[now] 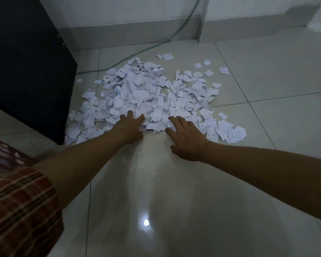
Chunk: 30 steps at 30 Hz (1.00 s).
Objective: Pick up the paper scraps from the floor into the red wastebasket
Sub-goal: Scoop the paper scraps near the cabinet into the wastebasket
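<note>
Camera: we have one view, worn on the person's head.
Direction: we look forward and down at a tiled floor [174,191], toward the wall's foot.
Distance: arm's reach; both forearms stretch in from the lower edge.
Framing: wide-angle, lines bending near the corners.
Shared views: only this one.

Glossy pale tiled floor [267,112] with dark grout lines, lamp glare [146,222] at 6 o'clock. Dark cabinet [26,62] at 10 o'clock. White wall [128,10], grey skirting [137,32] at 12. Green cable [156,45] runs from wall across floor.
</note>
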### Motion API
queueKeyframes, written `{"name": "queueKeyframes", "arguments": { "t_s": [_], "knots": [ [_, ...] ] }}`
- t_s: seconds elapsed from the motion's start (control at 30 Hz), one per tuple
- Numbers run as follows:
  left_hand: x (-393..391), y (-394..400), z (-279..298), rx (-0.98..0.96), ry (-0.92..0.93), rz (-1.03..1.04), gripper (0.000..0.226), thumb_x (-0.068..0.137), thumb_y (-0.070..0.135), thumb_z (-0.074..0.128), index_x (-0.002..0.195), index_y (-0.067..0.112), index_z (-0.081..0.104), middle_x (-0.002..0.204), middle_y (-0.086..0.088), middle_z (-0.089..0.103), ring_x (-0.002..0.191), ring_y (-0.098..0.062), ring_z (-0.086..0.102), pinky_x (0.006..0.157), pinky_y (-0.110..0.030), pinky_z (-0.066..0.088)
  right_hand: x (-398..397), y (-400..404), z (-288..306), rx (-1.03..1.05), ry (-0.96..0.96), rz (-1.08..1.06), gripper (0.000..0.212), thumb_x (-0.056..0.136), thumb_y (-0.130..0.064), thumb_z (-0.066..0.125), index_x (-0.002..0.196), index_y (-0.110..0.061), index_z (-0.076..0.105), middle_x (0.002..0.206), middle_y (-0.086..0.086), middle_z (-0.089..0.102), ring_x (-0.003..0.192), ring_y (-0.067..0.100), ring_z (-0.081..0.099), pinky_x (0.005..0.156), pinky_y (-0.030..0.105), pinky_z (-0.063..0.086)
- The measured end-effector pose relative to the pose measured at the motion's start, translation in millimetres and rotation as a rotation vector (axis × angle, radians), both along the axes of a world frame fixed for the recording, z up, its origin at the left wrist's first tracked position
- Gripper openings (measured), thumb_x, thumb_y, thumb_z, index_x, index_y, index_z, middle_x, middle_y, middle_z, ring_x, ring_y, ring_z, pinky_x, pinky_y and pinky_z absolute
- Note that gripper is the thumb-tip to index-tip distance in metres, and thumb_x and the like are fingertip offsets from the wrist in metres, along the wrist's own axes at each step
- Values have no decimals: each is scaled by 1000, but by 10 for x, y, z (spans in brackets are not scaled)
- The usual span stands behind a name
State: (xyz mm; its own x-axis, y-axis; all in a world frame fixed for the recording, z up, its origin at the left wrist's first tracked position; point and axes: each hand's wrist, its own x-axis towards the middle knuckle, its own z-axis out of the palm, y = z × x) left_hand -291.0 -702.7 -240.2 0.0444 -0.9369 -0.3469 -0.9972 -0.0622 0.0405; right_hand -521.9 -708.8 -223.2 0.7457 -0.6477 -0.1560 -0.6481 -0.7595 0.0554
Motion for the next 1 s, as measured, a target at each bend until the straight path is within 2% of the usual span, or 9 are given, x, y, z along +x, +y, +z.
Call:
{"name": "queueKeyframes", "arguments": {
  "t_s": [0.13,0.27,0.43,0.53,0.67,0.77,0.83,0.9,1.0],
  "knots": [
    [-23,136,74,20,-62,-99,47,96,24,52,139,19,35,140,-22,28,117,-40,42,85,-38,42,54,-108,28,-37,-34,-74,73,89,-53,51,147,-13,30,158,22,8,143,41,13,111,53,22],
    [28,278,181,42,-59,-156,30,95,18,53,123,10,48,125,-19,39,101,-34,53,72,-33,41,118,-273,12,87,-60,-318,95,80,-73,51,153,-30,8,159,16,-15,145,44,-6,111,65,16],
    [29,466,299,115,-36,-183,30,90,19,63,119,11,58,120,-14,45,100,-31,57,78,-34,46,149,-413,-78,310,-74,-516,115,63,-86,54,149,-46,-10,155,12,-32,139,49,-24,104,76,16],
    [-10,544,383,125,4,-181,30,90,17,63,119,11,59,121,-13,46,101,-30,56,78,-33,44,198,-448,-205,369,-72,-541,119,54,-93,48,146,-50,-14,155,12,-31,140,50,-22,104,77,15],
    [-31,606,477,86,23,-186,27,91,17,61,117,12,59,115,-11,47,94,-26,56,71,-30,42,367,-391,-341,317,-94,-470,123,38,-104,20,148,-53,-4,160,16,-9,143,49,-5,108,70,16],
    [-14,618,529,83,12,-209,25,91,15,61,116,13,58,113,-11,46,93,-25,55,72,-31,46,422,-232,-396,174,-75,-367,96,66,-92,31,147,-42,25,150,19,22,134,42,23,103,59,29],
    [17,620,578,75,4,-228,23,92,15,58,115,12,57,113,-12,45,93,-26,54,73,-32,46,438,-111,-434,67,-173,-298,68,83,-69,48,138,-30,43,131,21,39,117,39,38,88,48,40],
    [42,625,639,66,-8,-243,21,93,14,56,114,11,57,113,-12,44,89,-25,50,69,-31,40,427,-27,-455,92,-290,-238,48,88,-42,61,129,-19,52,118,23,44,104,38,44,74,42,43],
    [61,664,705,58,-16,-268,18,94,12,54,111,10,58,107,-11,43,83,-22,47,67,-31,39,396,8,-384,230,-333,-161,27,84,-10,59,111,-6,60,105,26,46,86,40,52,67,37,37]
  ]
}}
